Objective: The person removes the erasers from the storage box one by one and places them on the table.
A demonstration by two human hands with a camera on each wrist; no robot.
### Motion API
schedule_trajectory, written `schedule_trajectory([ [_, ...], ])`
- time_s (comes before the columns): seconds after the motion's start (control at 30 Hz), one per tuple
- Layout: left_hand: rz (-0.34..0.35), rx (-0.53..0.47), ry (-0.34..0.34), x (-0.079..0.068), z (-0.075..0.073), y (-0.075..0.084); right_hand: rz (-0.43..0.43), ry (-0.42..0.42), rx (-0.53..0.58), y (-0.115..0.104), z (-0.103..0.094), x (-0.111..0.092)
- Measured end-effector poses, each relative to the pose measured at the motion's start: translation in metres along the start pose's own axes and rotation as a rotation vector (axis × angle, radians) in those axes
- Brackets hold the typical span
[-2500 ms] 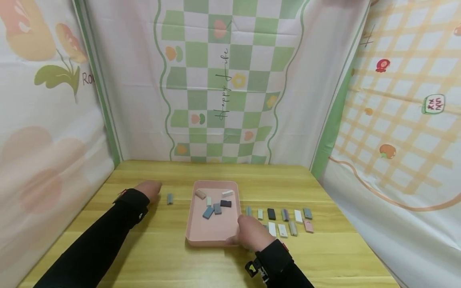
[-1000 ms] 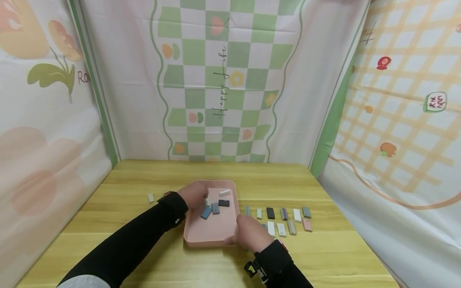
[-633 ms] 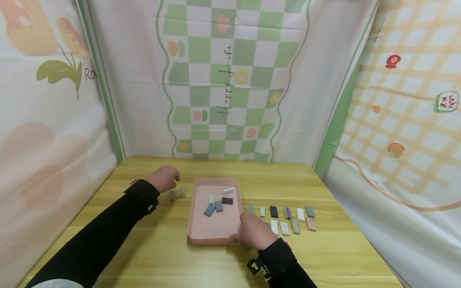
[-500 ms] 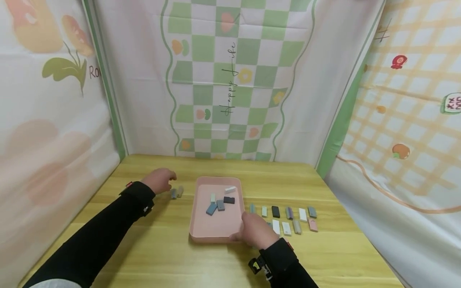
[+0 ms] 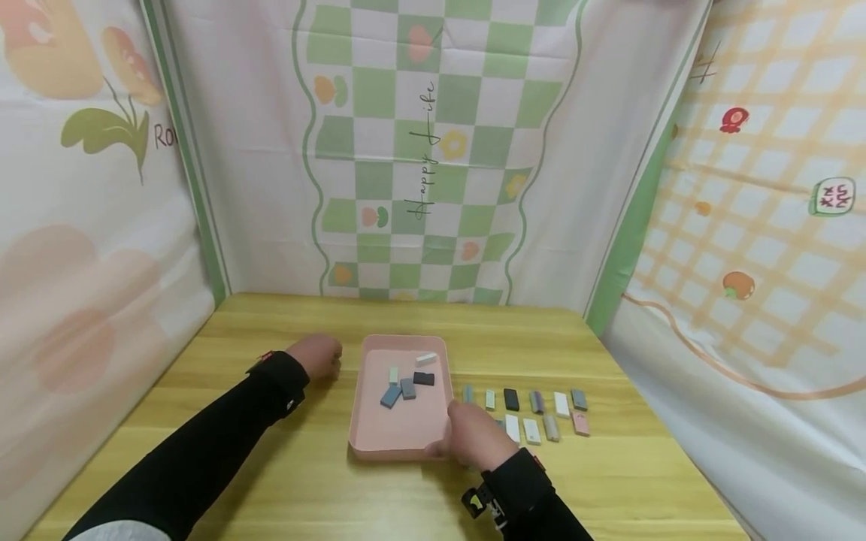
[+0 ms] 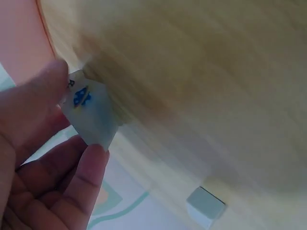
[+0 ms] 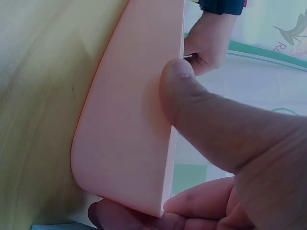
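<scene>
In the left wrist view, my left hand (image 5: 318, 355) pinches a small pale block (image 6: 93, 112) with a blue print between thumb and fingertips, close over the table left of the pink tray. Another pale block (image 6: 205, 206) stands on the wood nearby; the head view hides both behind the hand and sleeve. My right hand (image 5: 476, 436) grips the tray (image 5: 402, 436) at its near right corner, thumb on the wall by the rim and fingers at the underside. Inside lie a white block (image 5: 426, 359), a black one (image 5: 424, 379), a grey one (image 5: 408, 388), a blue one (image 5: 390, 397) and a pale green one (image 5: 394, 376).
Right of the tray, several small blocks stand in two rows, among them a black block (image 5: 511, 399) and a pink block (image 5: 580, 423); my right hand partly covers the nearest. Printed cloth (image 5: 433, 150) hangs behind the wooden table (image 5: 271, 481) and along both sides.
My left hand reached into the tray, took out a beige block and set it beside a blue-grey block at the left. It has since lowered over that spot. My right hand stays on the tray.
</scene>
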State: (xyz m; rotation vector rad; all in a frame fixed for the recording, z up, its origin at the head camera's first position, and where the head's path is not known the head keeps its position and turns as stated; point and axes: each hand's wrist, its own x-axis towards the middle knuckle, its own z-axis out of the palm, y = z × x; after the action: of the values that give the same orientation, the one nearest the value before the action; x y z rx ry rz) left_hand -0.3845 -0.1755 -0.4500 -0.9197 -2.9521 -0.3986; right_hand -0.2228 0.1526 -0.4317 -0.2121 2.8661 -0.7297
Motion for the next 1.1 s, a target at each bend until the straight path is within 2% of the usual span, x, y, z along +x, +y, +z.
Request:
schedule_trajectory([
  [0.23,-0.054,-0.004,-0.013,0.001,-0.001,-0.001,-0.011,-0.004,-0.004,0.000,-0.001,0.001],
  [0.33,-0.051,-0.015,0.045,0.001,-0.005,-0.007,-0.026,-0.005,0.003,0.001,-0.001,0.000],
  [0.47,-0.059,-0.036,0.140,-0.003,-0.016,-0.022,-0.026,-0.007,0.004,0.001,-0.002,0.000],
  [0.63,-0.129,-0.068,0.181,-0.024,-0.036,-0.041,-0.019,-0.010,0.002,0.001,-0.003,-0.001],
  [0.77,-0.174,-0.058,0.177,-0.044,-0.045,-0.067,-0.020,-0.002,-0.004,-0.002,-0.005,-0.002],
  [0.93,-0.229,-0.087,0.134,-0.070,-0.043,-0.105,-0.030,0.010,-0.017,-0.005,-0.005,-0.003],
  [1.1,-0.274,-0.154,0.046,-0.090,-0.038,-0.121,-0.017,0.011,-0.019,-0.006,-0.004,-0.002],
])
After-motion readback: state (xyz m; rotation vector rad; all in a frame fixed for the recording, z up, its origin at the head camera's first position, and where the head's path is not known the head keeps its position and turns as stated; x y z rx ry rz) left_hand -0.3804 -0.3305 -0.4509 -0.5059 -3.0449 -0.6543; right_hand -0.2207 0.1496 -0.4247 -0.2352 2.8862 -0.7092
